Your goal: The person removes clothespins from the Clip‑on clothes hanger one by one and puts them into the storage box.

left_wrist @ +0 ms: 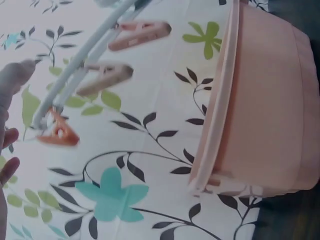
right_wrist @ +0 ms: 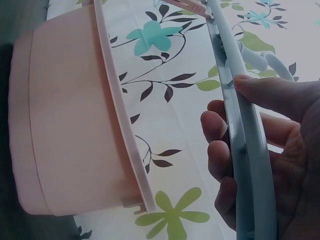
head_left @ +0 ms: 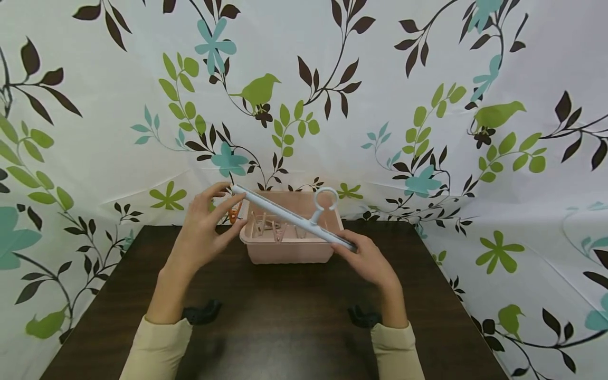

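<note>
A light blue clip hanger (head_left: 285, 214) with a round hook (head_left: 325, 198) is held up at a slant, its left end higher. My right hand (head_left: 368, 258) grips its lower right end, thumb on one side and fingers curled on the other. At the upper left end is my left hand (head_left: 201, 232), fingers extended and spread; the left wrist view shows a gap between fingers and rod. From the hanger hang an orange clip (left_wrist: 61, 134), a beige clip (left_wrist: 106, 80) and a pink clip (left_wrist: 141, 36). Another pink clip (right_wrist: 187, 7) shows in the right wrist view.
Behind the hanger, a pink plastic basket (head_left: 290, 253) stands at the back of the dark wooden table (head_left: 285, 327). A white curtain (head_left: 304, 31) printed with leaves, birds and flowers hangs behind and beside the table. Black devices (head_left: 201, 312) sit beside both wrists.
</note>
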`<state>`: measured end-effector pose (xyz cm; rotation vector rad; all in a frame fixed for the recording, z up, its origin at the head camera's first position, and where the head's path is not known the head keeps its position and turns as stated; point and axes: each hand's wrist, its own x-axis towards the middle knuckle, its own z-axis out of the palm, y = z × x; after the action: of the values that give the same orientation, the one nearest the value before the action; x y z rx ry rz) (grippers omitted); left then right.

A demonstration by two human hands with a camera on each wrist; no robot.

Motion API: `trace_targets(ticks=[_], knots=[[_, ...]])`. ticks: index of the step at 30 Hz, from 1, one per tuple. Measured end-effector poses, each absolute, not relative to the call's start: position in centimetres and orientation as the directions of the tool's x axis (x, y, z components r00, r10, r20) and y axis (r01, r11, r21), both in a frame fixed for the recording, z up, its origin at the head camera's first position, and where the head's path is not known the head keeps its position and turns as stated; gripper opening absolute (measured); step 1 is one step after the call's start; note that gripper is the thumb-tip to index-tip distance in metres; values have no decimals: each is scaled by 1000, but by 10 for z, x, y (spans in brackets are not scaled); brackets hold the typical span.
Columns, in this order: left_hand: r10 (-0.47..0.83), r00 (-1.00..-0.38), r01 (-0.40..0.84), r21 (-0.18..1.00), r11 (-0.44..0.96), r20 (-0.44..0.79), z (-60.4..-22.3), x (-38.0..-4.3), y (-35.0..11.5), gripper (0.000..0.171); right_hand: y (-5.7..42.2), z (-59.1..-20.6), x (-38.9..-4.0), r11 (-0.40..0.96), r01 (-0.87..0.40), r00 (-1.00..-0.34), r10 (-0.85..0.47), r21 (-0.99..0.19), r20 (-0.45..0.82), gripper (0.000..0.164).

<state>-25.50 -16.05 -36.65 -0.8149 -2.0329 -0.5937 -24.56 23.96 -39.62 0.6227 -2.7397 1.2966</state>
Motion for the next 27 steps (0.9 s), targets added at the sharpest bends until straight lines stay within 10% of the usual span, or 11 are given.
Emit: trace_targets(ticks=[12,27], knots=[[59,-678,629,538,561,732,-379,-257,-162,95,247,-391,-242,494,-382,-906,-368,-781,210,26],[72,-862,487,783,387,501,-370,-255,-144,29,253,-389,-241,464,-394,-899,-375,-793,227,25]])
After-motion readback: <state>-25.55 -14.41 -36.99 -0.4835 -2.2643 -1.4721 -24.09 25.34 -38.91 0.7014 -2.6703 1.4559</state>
